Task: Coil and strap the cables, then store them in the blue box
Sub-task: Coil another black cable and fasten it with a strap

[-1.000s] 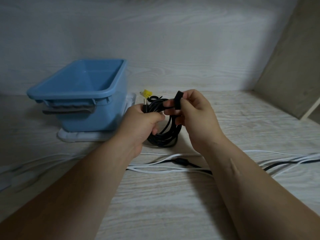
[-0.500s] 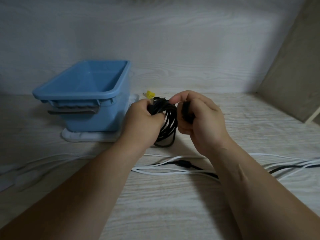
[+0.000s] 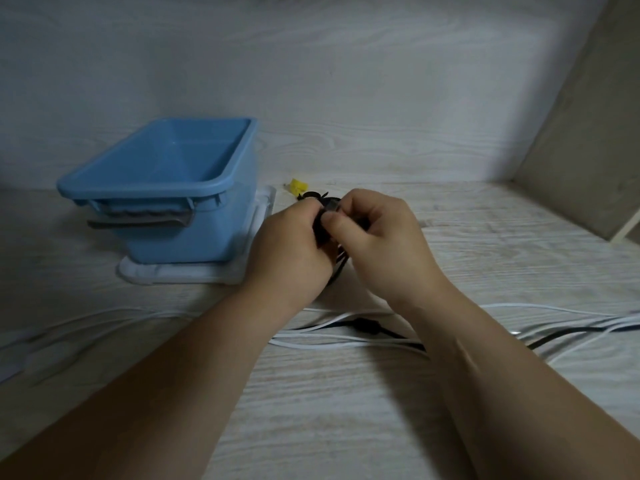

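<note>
Your desk (image 3: 346,410) is pale wood-grain, and the back wall (image 3: 346,98) has the same finish. A beige side panel (image 3: 588,133) closes off the desk's right edge. The blue box (image 3: 145,188) stands towards the back left corner on a white tray (image 3: 180,277), and its bare blue floor is in plain view. Just right of the box, near the back edge, you hold the black cable coil (image 3: 341,266) above the desk. Your left hand (image 3: 287,251) has its grip curled round the coil, and your right hand (image 3: 377,244) pinches the black strap (image 3: 320,233) against it. A small yellow piece (image 3: 298,186) lies behind the coil. Loose white cables (image 3: 346,342) and a black cable (image 3: 367,325) trail under your forearms towards the right edge.
</note>
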